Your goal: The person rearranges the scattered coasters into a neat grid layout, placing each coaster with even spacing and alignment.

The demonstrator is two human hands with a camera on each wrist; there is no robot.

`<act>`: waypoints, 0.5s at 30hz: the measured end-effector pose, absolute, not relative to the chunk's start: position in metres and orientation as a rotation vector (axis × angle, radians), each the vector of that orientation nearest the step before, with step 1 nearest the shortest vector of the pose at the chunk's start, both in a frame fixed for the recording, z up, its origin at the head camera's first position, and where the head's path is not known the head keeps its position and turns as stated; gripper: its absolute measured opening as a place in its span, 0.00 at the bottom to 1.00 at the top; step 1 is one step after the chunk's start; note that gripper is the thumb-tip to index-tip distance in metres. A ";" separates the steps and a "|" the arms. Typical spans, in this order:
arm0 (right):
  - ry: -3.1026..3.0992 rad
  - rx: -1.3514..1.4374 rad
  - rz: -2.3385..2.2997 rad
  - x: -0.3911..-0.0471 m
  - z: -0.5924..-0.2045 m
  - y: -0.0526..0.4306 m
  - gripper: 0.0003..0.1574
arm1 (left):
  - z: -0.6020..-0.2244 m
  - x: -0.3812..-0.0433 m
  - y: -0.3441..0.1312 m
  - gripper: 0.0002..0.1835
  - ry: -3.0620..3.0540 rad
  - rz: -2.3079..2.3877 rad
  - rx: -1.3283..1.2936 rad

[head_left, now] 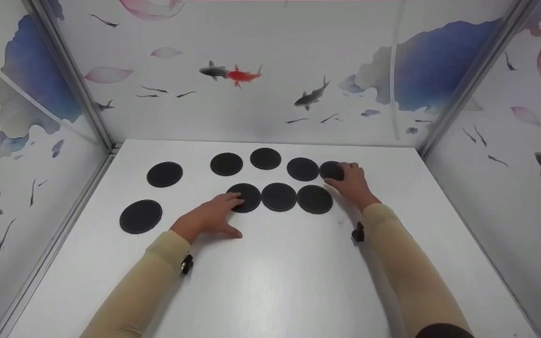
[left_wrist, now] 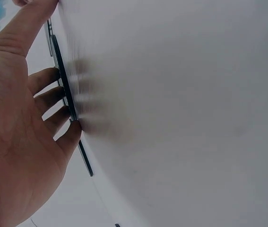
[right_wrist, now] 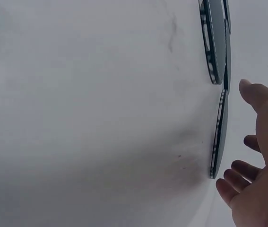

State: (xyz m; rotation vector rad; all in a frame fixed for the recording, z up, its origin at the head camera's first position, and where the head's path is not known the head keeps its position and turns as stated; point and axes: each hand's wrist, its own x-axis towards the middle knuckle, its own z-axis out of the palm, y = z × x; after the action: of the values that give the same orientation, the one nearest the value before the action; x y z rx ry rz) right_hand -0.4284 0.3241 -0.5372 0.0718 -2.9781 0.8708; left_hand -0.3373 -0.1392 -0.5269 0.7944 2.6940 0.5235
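Several flat, round black discs, which look like coasters, lie on the white table. My left hand (head_left: pixel 209 216) has its fingertips on the left edge of a front-row disc (head_left: pixel 249 202), its thumb spread out toward the table. In the left wrist view, the fingers meet the thin edge of a disc (left_wrist: pixel 65 78). My right hand (head_left: pixel 352 183) is at the rightmost back disc (head_left: pixel 330 170), with thumb and fingers spread about its right side. The right wrist view shows the right fingers (right_wrist: pixel 237 177) loosely bent, with a gap between them and the nearest disc (right_wrist: pixel 220 137).
Two more discs touch along the front row, a middle one (head_left: pixel 278 197) and a right one (head_left: pixel 315 199). Behind them lie other discs (head_left: pixel 266 158). Two stand apart on the left, one upper (head_left: pixel 165 174) and one lower (head_left: pixel 141 216). Fish-printed panels (head_left: pixel 261 112) enclose the table.
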 end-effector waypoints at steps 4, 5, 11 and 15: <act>-2.984 0.058 0.883 -0.437 -0.542 0.329 0.58 | -0.526 -0.337 -0.139 0.57 2.695 0.524 0.803; -2.986 0.055 0.886 -0.439 -0.543 0.329 0.59 | -0.525 -0.336 -0.139 0.57 2.694 0.526 0.802; -3.006 -0.010 0.953 -0.441 -0.544 0.328 0.62 | -0.524 -0.335 -0.138 0.57 2.696 0.535 0.781; -3.006 -0.043 0.989 -0.439 -0.545 0.326 0.61 | -0.525 -0.335 -0.139 0.57 2.702 0.524 0.783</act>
State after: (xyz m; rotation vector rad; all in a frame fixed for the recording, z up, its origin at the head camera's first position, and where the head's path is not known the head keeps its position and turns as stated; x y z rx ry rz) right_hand -0.4395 0.3257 -0.5447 -0.0428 -3.0062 0.9890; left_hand -0.3353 -0.1386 -0.5254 0.7832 2.7015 0.5243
